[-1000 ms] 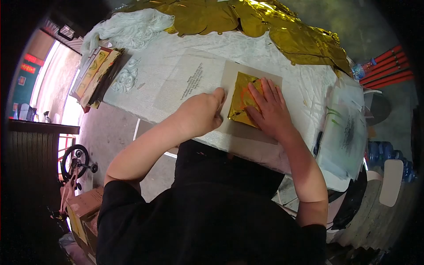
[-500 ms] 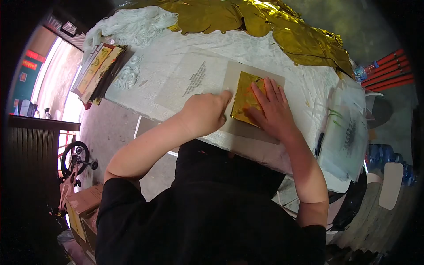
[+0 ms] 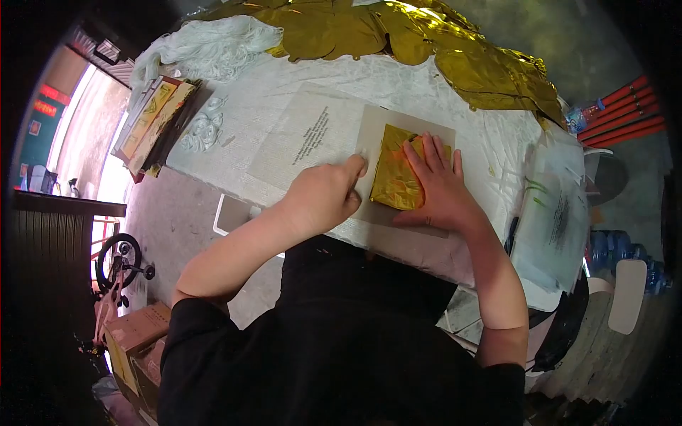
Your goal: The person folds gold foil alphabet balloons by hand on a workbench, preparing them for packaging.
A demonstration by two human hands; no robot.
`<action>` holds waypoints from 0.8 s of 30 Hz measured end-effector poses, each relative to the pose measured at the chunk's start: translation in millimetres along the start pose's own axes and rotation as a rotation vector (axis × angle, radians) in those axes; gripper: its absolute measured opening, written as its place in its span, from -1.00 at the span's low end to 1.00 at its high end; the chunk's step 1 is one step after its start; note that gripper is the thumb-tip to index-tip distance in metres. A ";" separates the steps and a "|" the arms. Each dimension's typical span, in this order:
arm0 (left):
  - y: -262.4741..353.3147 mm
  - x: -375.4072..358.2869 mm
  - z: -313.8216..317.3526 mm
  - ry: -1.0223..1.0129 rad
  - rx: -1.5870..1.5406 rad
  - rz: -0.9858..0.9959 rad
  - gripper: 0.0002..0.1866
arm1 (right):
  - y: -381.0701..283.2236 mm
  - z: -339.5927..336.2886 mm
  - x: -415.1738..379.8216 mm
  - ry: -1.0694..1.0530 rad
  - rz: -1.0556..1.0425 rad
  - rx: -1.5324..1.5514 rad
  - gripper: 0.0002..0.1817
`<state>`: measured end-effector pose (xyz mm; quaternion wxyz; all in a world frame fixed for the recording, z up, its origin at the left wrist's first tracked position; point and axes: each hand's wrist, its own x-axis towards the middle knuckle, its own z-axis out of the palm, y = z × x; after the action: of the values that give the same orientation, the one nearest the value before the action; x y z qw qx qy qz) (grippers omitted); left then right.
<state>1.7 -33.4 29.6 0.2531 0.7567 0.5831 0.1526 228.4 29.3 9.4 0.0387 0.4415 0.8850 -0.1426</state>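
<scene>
White table (image 3: pixel 484 135) w/ R hand (image 3: pixel 444 192) on gold sq. (image 3: pixel 393 169), L hand (image 3: pixel 325 193) alongside

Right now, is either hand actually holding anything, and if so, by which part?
The right hand grips nothing; it lies spread along the right edge of the gold packet. Whether the curled left hand holds anything can't be told.

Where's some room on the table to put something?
One bare patch is between the grey board and the pile of clear bags; another, between the printed clear sheet and the gold foil. It's crowded at the far edge, with foil and white thread, and by the left hand and right hand.
</scene>
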 end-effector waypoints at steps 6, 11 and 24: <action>-0.2 1.4 -4.2 -0.004 -0.027 0.030 -0.70 | -1.7 0.9 -4.8 0.031 -0.004 0.042 0.35; -11.4 23.2 -24.1 -0.154 -0.005 -0.025 -0.64 | -0.9 1.4 -4.9 0.037 -0.007 0.047 0.33; -45.2 18.2 21.2 0.227 0.403 0.093 -0.36 | 2.2 5.4 -4.7 0.069 -0.017 0.048 0.33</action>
<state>-18.5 -11.6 -14.4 0.0222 0.7961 0.5909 0.1286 232.6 25.3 4.7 -0.0038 0.4395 0.8858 -0.1489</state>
